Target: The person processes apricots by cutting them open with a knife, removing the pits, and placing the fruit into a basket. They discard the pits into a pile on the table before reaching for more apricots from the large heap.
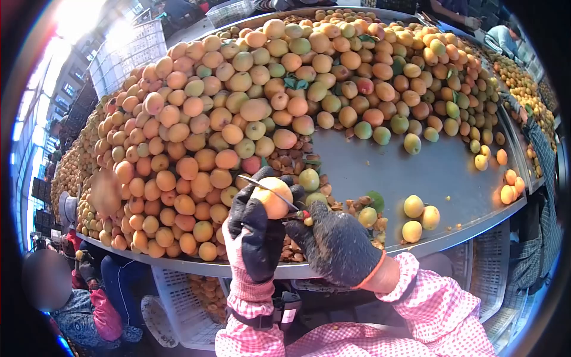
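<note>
In my gloved left hand [256,223] I hold a yellow-orange apricot [272,199], fingers and thumb wrapped round its sides. My right hand [342,241], in a dark glove with an orange band at the wrist, grips a small knife [262,185] by its red and yellow handle. The thin blade lies slantwise across the apricot's face, its tip reaching past the upper left side. Both hands are over the table's front edge. Brown apricot pits [291,160] lie just beyond them, with a few yellow apricots [413,206] to the right.
A big heap of apricots [238,83] covers the left and back of the metal table [380,163]. White plastic crates [184,306] stand below the front edge, one holding apricot pieces. One person [89,297] sits at the left; other people work at the right and back.
</note>
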Demonstrator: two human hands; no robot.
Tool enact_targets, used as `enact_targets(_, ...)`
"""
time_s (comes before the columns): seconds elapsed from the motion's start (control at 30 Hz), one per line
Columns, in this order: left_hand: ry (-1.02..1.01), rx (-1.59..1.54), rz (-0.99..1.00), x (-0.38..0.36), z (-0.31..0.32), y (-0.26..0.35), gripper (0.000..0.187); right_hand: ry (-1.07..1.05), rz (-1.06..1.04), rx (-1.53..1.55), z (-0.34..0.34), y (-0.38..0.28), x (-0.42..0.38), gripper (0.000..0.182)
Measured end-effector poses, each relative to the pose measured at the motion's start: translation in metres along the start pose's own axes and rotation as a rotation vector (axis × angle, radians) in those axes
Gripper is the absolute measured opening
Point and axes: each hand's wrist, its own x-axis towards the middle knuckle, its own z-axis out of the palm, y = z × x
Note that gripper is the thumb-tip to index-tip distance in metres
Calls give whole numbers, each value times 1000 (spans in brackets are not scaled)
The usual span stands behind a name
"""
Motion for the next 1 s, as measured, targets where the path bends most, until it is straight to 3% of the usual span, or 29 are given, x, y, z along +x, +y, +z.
enact_targets(0.07,54,164,-12,-1,-8,7,55,301,-669,114,15,15,10,25)
enact_targets(0.1,52,296,-41,2,-7,7,52,271,-693,47,5,20,13,25)
enact_targets(0.17,-24,339,-32,3,-15,19,50,461,-856,-48,8,16,14,22)
enact_targets(0.2,-46,116,-125,-1,-22,20,52,399,-616,-17,3,7,8,21)
enact_targets(0.23,-49,284,-151,-4,-21,33,54,321,-388,20,-1,-4,-2,21)
enact_targets(0.3,-2,386,-23,-4,-12,31,49,336,-322,-113,6,-13,-9,21)
enact_targets(0.33,101,228,-20,-6,2,28,44,314,-317,-86,6,-22,-13,23)
enact_targets(0.47,240,631,80,-6,-3,-11,35,339,-227,-153,11,-9,-13,23)
enact_targets(0.57,215,935,54,-7,-1,-5,46,316,-295,-227,17,15,-7,20)
enact_targets(0.63,189,909,-4,-8,-5,-2,46,248,-285,-65,13,7,-5,16)
enact_targets(0.7,168,859,-51,-11,-6,4,44,93,-229,356,10,-4,-6,14)
enact_targets(0.73,144,816,-37,-13,-6,7,44,152,-372,202,13,5,-8,17)
enact_targets(0.87,111,781,28,-21,-9,6,37,98,-396,268,21,29,-17,17)
enact_targets(0.93,104,798,42,-27,-9,9,38,98,-664,-358,14,36,-21,18)
enact_targets(0.97,106,792,47,-28,-9,11,38,97,-667,-366,12,32,-20,18)
enact_targets(1.0,93,756,-3,-28,-9,14,38,66,-590,-185,11,22,-18,18)
